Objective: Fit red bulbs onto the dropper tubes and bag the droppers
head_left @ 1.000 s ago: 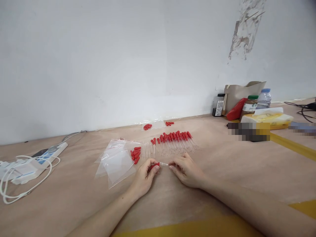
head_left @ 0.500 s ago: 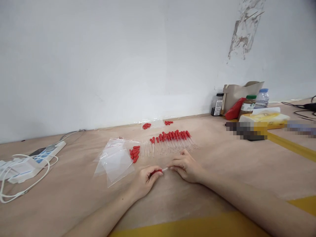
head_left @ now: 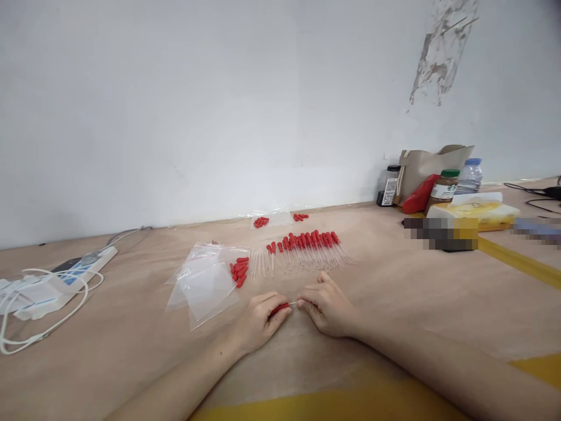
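My left hand (head_left: pixel 263 320) is closed round a red rubber dropper bulb (head_left: pixel 280 308), its open end facing right. A thin clear glass tube (head_left: pixel 293 303) runs from that end to my right hand (head_left: pixel 326 307), whose thumb and fingers pinch it. How deep the tube sits in the bulb is hidden. Beyond my hands lies a row of glass droppers with red bulbs (head_left: pixel 311 241). Left of them are several bare glass tubes (head_left: pixel 258 263) and a small pile of loose red bulbs (head_left: pixel 239 271).
Clear zip bags (head_left: pixel 205 292) overlap on the left. Small bags with more red bulbs (head_left: pixel 261 222) lie near the wall. A power strip (head_left: pixel 65 289) with white cables is far left. Bottles, a grey bag (head_left: pixel 432 166) and a tissue pack (head_left: pixel 475 215) stand at the back right.
My right hand has shifted slightly nearer to me, and its fingers are closer to the bulb. Less of the glass tube shows between my hands. My left hand keeps its grip.
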